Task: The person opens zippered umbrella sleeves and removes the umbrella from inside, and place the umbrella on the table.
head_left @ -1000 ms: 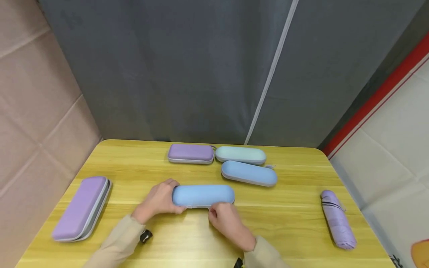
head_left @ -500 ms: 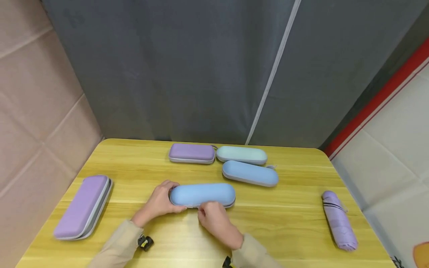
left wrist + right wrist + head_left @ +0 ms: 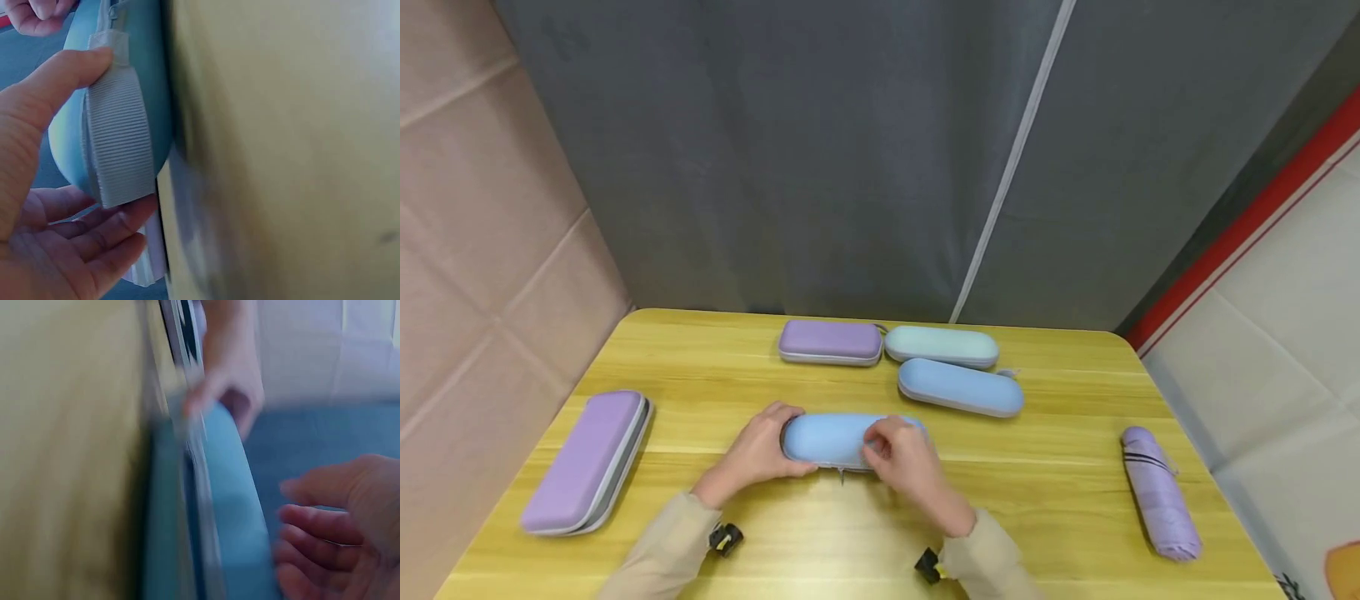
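The left hand (image 3: 758,448) grasps the left end of the blue case (image 3: 827,439), hiding that end from the head view; the left wrist view shows its thumb pressed at the top of a ribbed strap (image 3: 120,134), fingers curled behind. The case lies near the middle of the table (image 3: 1022,508), its right end cut off in both wrist views. The right hand (image 3: 913,462) is released, fingers loosely bent over the lid's right half, part of which it covers; whether a fingertip brushes the lid is hard to tell. In the blurred right wrist view, a dark gap shows along the zip seam. A zip pull (image 3: 841,476) hangs at the front.

Behind, near the far edge, sit the small purple case (image 3: 830,340), the mint case (image 3: 940,343), its front partly hidden, and the rear blue case (image 3: 958,386). The large purple case (image 3: 580,467) lies by the left edge, the umbrella (image 3: 1161,496) near the right, with wide room between each and the hands. The table's near edge is out of frame.
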Tool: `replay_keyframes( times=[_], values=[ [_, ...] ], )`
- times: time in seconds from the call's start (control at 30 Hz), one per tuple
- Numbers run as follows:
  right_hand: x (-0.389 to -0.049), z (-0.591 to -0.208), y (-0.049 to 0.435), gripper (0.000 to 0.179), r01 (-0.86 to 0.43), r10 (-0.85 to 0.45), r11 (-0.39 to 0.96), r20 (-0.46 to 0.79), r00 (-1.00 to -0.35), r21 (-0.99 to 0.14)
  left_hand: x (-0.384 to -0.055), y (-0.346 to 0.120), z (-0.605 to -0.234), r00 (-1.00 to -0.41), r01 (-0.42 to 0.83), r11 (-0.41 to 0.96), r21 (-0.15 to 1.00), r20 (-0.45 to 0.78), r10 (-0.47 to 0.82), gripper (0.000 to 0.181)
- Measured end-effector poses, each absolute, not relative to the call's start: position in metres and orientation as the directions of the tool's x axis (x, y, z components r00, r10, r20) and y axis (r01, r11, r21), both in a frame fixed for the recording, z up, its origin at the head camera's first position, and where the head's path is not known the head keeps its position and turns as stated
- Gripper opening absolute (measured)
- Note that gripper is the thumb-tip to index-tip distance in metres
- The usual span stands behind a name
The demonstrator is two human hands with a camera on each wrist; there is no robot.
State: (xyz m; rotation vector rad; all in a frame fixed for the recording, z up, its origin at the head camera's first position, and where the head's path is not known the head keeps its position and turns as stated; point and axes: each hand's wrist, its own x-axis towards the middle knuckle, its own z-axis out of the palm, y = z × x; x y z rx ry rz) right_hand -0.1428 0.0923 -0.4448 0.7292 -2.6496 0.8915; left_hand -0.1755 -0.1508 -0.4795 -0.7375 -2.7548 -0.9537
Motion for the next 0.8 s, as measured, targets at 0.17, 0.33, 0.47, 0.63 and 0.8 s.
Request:
replay_keyframes(
  times=[0.17, 0.33, 0.47, 0.63, 0.8],
  values=[
    [-0.151, -0.435, 0.128, 0.041, -0.4, -0.36, 0.742, 0.182, -0.915, -0.538, -0.185, -0.151, -0.472, -0.862, 0.494, 0.69, 0.528, 0.196, 0.467, 0.077],
    [-0.146, -0.434, 0.141, 0.056, -0.319, -0.401, 0.756, -0.019, -0.916, -0.572, -0.196, -0.152, -0.466, -0.822, 0.541, 0.66, 0.521, 0.165, 0.544, 0.076],
    [-0.139, -0.434, 0.142, 0.053, -0.334, -0.429, 0.732, -0.021, -0.903, -0.594, -0.204, -0.149, -0.462, -0.812, 0.551, 0.661, 0.509, 0.145, 0.565, 0.078],
    [-0.128, -0.434, 0.138, 0.044, -0.315, -0.434, 0.676, -0.015, -0.901, -0.666, -0.212, -0.136, -0.457, -0.827, 0.532, 0.704, 0.469, 0.11, 0.551, 0.082],
    [-0.118, -0.437, 0.128, 0.033, -0.264, -0.417, 0.605, -0.016, -0.909, -0.751, -0.216, -0.117, -0.455, -0.839, 0.527, 0.72, 0.452, 0.138, 0.527, 0.076]
  ],
)
